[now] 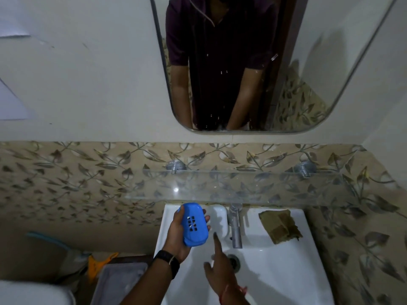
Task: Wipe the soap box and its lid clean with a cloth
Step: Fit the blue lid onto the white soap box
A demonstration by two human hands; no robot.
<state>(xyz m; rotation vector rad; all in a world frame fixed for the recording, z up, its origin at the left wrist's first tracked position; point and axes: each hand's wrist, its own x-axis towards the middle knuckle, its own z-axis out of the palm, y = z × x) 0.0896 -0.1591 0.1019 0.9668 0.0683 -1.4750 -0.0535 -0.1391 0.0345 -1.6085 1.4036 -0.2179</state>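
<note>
My left hand holds a blue plastic soap box over the left side of the white sink. The box shows a face with several small rectangular drain holes; whether its lid is on I cannot tell. My right hand is over the basin just right of the box, index finger stretched out towards it, holding nothing. A folded olive-brown cloth lies on the sink's right ledge, apart from both hands.
A chrome tap stands at the sink's back middle, with the drain below it. A glass shelf runs along the wall above the sink. A mirror hangs higher up. A grey bin and a toilet lid are at lower left.
</note>
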